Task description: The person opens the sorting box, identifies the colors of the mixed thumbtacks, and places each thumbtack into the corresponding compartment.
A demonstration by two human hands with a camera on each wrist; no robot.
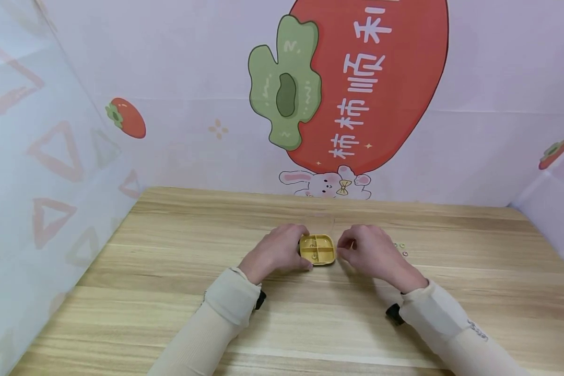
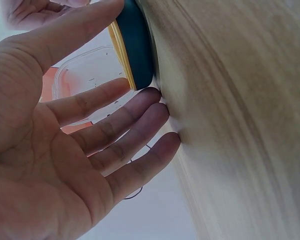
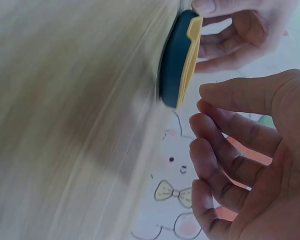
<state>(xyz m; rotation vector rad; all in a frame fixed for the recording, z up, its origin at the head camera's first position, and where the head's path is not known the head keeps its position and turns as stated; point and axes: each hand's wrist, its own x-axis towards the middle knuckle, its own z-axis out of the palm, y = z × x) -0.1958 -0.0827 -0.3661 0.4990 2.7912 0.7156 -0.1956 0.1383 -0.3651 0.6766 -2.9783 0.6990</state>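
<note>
Held the yellow four-compartment box (image 1: 317, 249) on the wooden table (image 1: 136, 292) with the left grip (image 1: 282, 250), thumb at the near side and forefinger at the far side of its left end, other fingers reaching down toward the wood. Positioned the right grip (image 1: 368, 250) just beside the box's opposite edge, thumb and forefinger tips together, remaining fingers bent. Could not tell whether pinching anything small there or nothing.

Placed the box between both grips: touching the left one, therefore nearer to it, and directly left of the right fingertips across a narrow gap, at about rim height. Judged that short leftward offset to matter most. Looked slightly wider across than front to back from the head, but too nearly square to settle a long axis.

Saw small ring-like pieces (image 1: 315, 256) in the left compartments, and more loose rings (image 1: 405, 254) on the table to the right of the right grip.
</note>
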